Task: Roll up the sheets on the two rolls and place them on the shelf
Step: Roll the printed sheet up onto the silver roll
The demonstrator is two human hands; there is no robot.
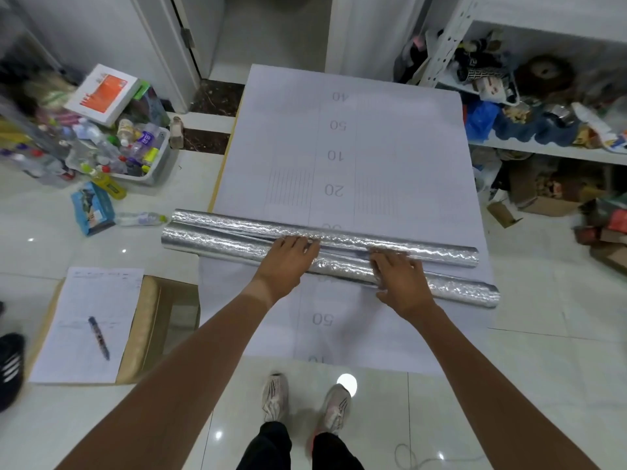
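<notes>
Two silver foil rolls lie side by side across a white numbered sheet (390, 137) spread over a low surface. The far roll (237, 222) runs from the left past the middle to the right; the near roll (217, 247) lies just in front of it and reaches further right. My left hand (288, 259) rests flat, fingers together, on the near roll near its middle. My right hand (400, 279) presses flat on the same roll further right. Whether either roll is fully wound cannot be told. A white metal shelf (543, 149) stands at the right.
The shelf holds cluttered items, with cardboard boxes (543, 198) below it. A bin of plastic bottles (129, 147) and a blue box (91, 208) sit on the floor at left. A paper with a pen (98, 337) lies near left. My shoes (305, 401) stand on the tiles.
</notes>
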